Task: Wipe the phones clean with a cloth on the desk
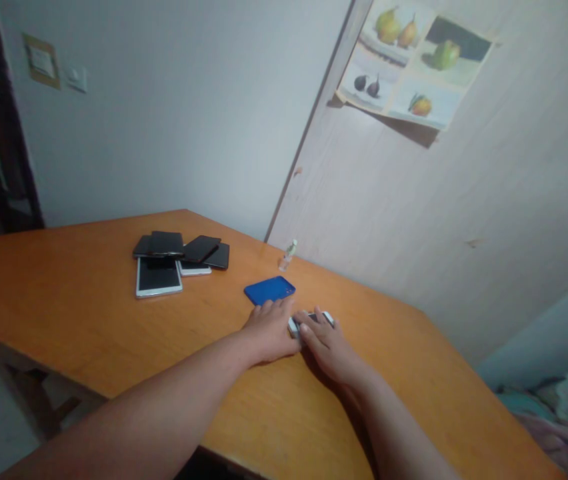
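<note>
A white smartphone with a dark screen lies on the wooden table in front of me, partly covered by both hands. My left hand is closed about its left end; the thumb side and fingertips there are partly hidden. Across the screen rest the spread fingers of my right hand, with the thumb near the phone's close edge. Just beyond my left fingers lies a blue phone case, apart from the phone. A small clear bottle with a greenish label stands behind the case.
At the left of the orange-brown table sits a pile of several dark phones or tablets, with a white-framed tablet in front. A wall and a pale panel with a fruit poster border the far side. Cloth lies at lower right.
</note>
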Demonstrator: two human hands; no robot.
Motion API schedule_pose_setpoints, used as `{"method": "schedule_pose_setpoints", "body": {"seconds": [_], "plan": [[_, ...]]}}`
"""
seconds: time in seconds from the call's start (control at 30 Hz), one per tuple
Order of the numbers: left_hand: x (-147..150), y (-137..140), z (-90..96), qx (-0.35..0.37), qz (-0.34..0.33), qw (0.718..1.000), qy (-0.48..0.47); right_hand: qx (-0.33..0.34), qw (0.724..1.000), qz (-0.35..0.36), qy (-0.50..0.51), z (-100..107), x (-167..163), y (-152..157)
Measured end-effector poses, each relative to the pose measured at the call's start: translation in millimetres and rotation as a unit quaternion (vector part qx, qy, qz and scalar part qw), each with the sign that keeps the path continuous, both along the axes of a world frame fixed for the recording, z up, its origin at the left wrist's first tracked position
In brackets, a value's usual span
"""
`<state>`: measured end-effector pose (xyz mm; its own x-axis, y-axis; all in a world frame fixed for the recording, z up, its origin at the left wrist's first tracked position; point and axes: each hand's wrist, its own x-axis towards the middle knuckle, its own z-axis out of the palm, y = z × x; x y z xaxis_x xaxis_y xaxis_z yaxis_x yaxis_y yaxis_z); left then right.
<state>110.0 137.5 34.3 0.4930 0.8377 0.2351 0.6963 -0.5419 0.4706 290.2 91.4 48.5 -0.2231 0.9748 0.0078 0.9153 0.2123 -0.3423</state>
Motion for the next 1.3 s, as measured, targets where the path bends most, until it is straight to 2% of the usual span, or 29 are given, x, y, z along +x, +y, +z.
{"method": "schedule_pose_setpoints", "body": {"seconds": [0.07,0.1,0.17,0.3,0.37,0.43,0.57,0.63,0.7,0.8,0.87,0.93,1.07,1.13,1.2,1.3], "plan": [[0,1,-1.3,0.001,0.0,1.0,-0.004,-0.003,0.999,0.047,0.012,1,-8,-3],[0,1,-1.9,0.003,0.001,1.0,-0.006,-0.003,0.999,0.048,0.011,1,-9,-3],[0,1,-2.3,0.004,0.005,1.0,-0.005,-0.003,1.0,0.001,-0.006,0,-3,2],[0,2,-1.2,-0.002,0.002,1.0,0.007,0.002,0.987,-0.157,-0.039,-5,25,17],[0,2,-0.7,-0.005,0.001,1.0,0.006,0.006,0.982,-0.183,-0.047,-6,31,18],[0,2,-0.9,-0.005,0.002,1.0,0.001,0.007,0.987,-0.156,-0.046,-4,26,13],[-1,3,-2.7,-0.001,-0.001,1.0,-0.004,0.003,1.0,-0.008,-0.002,-1,-1,-1],[-1,3,-2.9,-0.001,-0.003,1.0,-0.004,0.001,1.0,0.024,0.011,0,-5,-2],[-1,3,-2.2,-0.003,-0.002,1.0,-0.001,-0.002,1.0,-0.019,0.0,-1,2,3],[-1,2,-0.1,-0.008,0.001,1.0,0.003,-0.004,0.99,-0.138,-0.028,-4,24,14],[-1,2,0.8,-0.009,0.0,1.0,0.005,-0.001,0.984,-0.176,-0.039,-5,32,17],[-1,2,0.7,-0.008,-0.003,1.0,0.005,0.0,0.986,-0.161,-0.041,-4,30,13],[-1,2,-1.1,-0.004,-0.005,1.0,0.006,0.0,1.0,-0.02,-0.005,-2,6,-2],[-1,2,-1.1,-0.005,-0.006,1.0,0.009,-0.001,1.0,0.027,0.011,0,0,-6],[-2,2,-0.1,-0.007,-0.004,1.0,0.011,-0.004,1.0,0.004,0.001,1,3,-4],[-2,2,1.9,-0.005,-0.004,1.0,0.017,-0.003,0.993,-0.109,-0.047,1,21,3]]}}
